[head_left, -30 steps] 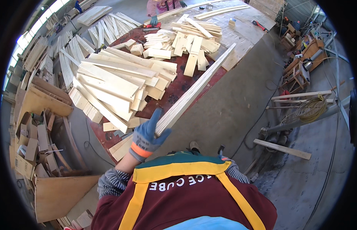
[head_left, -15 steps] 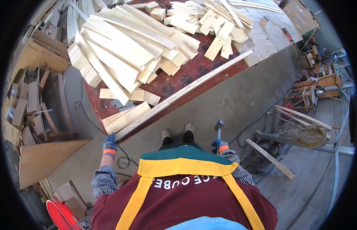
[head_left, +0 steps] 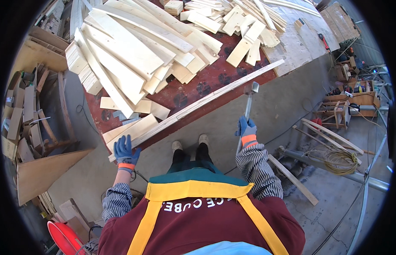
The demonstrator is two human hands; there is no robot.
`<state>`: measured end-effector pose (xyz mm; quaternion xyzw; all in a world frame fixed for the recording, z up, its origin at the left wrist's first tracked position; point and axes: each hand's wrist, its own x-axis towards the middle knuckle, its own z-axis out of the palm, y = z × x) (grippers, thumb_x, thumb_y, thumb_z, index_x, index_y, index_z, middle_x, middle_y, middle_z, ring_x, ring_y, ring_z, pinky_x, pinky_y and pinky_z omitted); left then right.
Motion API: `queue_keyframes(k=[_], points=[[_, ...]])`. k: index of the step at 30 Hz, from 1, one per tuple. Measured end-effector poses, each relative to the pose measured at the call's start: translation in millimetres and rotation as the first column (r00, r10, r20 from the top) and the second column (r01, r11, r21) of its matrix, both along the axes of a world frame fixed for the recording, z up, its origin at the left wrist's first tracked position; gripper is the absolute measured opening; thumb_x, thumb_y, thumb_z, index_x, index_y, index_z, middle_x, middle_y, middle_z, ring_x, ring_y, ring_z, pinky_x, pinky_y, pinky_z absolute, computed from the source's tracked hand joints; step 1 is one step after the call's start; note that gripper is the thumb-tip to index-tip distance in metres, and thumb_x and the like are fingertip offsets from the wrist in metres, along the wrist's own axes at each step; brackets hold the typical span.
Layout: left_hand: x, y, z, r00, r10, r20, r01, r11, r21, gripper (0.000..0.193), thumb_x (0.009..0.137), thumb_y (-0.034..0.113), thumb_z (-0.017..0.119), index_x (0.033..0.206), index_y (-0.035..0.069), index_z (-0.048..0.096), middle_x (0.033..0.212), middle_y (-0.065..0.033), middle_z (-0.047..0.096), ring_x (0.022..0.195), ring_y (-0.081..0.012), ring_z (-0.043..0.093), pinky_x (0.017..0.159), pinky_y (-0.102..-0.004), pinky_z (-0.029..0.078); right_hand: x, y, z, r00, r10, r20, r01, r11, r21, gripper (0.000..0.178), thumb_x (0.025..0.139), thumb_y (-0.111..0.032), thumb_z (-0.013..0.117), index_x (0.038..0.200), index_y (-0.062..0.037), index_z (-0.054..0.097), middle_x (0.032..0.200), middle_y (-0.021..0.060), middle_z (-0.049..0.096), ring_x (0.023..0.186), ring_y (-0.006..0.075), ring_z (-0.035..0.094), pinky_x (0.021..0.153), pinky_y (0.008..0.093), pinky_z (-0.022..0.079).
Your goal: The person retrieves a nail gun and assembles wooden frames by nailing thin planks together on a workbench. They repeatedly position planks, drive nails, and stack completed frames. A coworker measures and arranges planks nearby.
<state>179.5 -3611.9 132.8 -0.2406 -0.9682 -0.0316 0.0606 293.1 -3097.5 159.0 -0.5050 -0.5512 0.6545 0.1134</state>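
Note:
My left hand (head_left: 126, 152), in a blue glove with an orange cuff, has its fingers spread at the near left end of a long narrow wood strip (head_left: 199, 107). Whether the palm presses on the strip or hovers just over it, I cannot tell. The strip lies along the front edge of a red table (head_left: 232, 53). Two short pale boards (head_left: 140, 126) sit beside its left end. In my gloved right hand (head_left: 247, 127) is a hammer (head_left: 248, 106), held by its handle with the metal head pointing away from me, right of the strip's middle.
A fanned pile of pale boards (head_left: 125, 46) covers the table's left side, with shorter pieces (head_left: 245, 32) farther right. A plywood panel (head_left: 53, 172) and scrap wood stand at left. On the floor at right lie a coiled hose (head_left: 340, 161), a metal pipe (head_left: 317, 163) and loose slats (head_left: 293, 180).
My right hand has raised the hammer forward and up, toward the table. The left hand has opened and spread its fingers at the strip's end. The view has shifted slightly.

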Motion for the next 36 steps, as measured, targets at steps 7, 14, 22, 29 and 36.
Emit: queue_keyframes(k=[7, 14, 22, 29, 36], points=[[-36, 249, -12, 0.952, -0.302, 0.05, 0.288, 0.94, 0.184, 0.08, 0.076, 0.05, 0.07, 0.14, 0.009, 0.043, 0.132, -0.0136, 0.051, 0.12, -0.0336, 0.049, 0.101, -0.0488, 0.04, -39, 38, -27, 0.984, 0.171, 0.043, -0.168, 0.984, -0.066, 0.025, 0.09, -0.03, 0.066, 0.083, -0.0069, 0.06, 0.064, 0.0014, 0.056, 0.038, 0.0139, 0.049, 0.038, 0.0321, 0.046], [-86, 350, -8, 0.768, -0.002, 0.64, 0.155, 0.971, -0.184, 0.057, 0.086, 0.059, 0.057, 0.121, 0.015, 0.054, 0.116, -0.0099, 0.061, 0.104, -0.0273, 0.063, 0.087, -0.0473, 0.049, -35, 65, 11, 0.982, 0.091, 0.166, -0.071, 0.989, -0.126, 0.044, 0.088, -0.05, 0.064, 0.079, -0.0072, 0.063, 0.058, -0.0003, 0.051, 0.04, 0.0104, 0.04, 0.036, 0.0282, 0.032], [-81, 343, -14, 0.84, -0.007, 0.542, 0.106, 0.983, -0.151, 0.05, 0.085, 0.059, 0.058, 0.11, 0.016, 0.056, 0.108, -0.0083, 0.064, 0.098, -0.0289, 0.065, 0.083, -0.0498, 0.049, -60, 78, 71, 0.95, -0.021, -0.312, 0.097, 0.968, 0.23, 0.036, 0.094, -0.043, 0.056, 0.086, -0.0079, 0.062, 0.062, -0.0009, 0.054, 0.048, 0.007, 0.045, 0.041, 0.0248, 0.037], [-78, 343, -15, 0.847, -0.029, 0.531, 0.148, 0.972, -0.184, 0.051, 0.084, 0.059, 0.059, 0.11, 0.016, 0.056, 0.107, -0.0087, 0.064, 0.096, -0.0286, 0.065, 0.081, -0.0469, 0.05, -35, 120, -42, 0.975, 0.05, 0.218, -0.054, 0.998, 0.013, 0.046, 0.093, -0.05, 0.057, 0.079, -0.0073, 0.062, 0.062, 0.0021, 0.056, 0.043, 0.0113, 0.043, 0.036, 0.03, 0.033], [-77, 343, -17, 0.856, -0.007, 0.516, 0.132, 0.97, -0.206, 0.052, 0.084, 0.06, 0.059, 0.108, 0.014, 0.056, 0.108, -0.0105, 0.064, 0.096, -0.0301, 0.065, 0.082, -0.045, 0.05, -63, 113, 69, 0.95, 0.048, -0.309, 0.029, 0.97, 0.241, 0.043, 0.094, -0.048, 0.057, 0.077, -0.0088, 0.06, 0.059, -0.0011, 0.055, 0.053, 0.0094, 0.049, 0.049, 0.0264, 0.042]])
